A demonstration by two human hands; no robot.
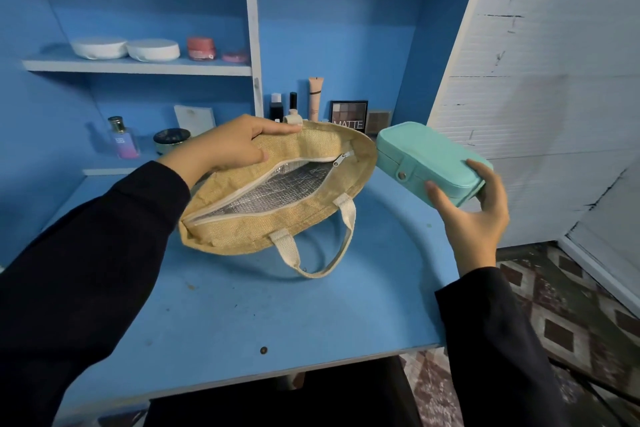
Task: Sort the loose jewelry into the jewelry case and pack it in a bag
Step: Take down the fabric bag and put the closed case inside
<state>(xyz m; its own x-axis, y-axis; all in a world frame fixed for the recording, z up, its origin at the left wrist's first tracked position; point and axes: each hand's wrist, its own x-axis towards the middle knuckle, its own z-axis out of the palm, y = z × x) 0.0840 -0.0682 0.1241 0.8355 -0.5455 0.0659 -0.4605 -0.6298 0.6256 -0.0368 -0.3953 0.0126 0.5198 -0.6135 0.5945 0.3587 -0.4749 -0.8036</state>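
A person in dark long sleeves holds a closed mint-green jewelry case in the right hand, fingers curled round its near end and thumb pressed along its front side, so that the case tilts up and away above the right part of a blue desk. The case's snap tab is fastened, and its far corner sits just beside the rim of a tan woven bag. The left hand pinches the bag's far rim between thumb and fingers, lifting that edge so the unzipped mouth gapes toward the camera and shows a silver quilted lining; the zipper pull lies at the right end of the opening. The bag rests on the desk between the two hands, its cream strap handle drooping onto the surface in front. The case is outside the bag, level with its right end. Behind, on the back of the desk, stand a perfume bottle, a round tin, several cosmetic tubes and an eyeshadow palette marked MATTE. A shelf above carries two white round containers and pink jars.
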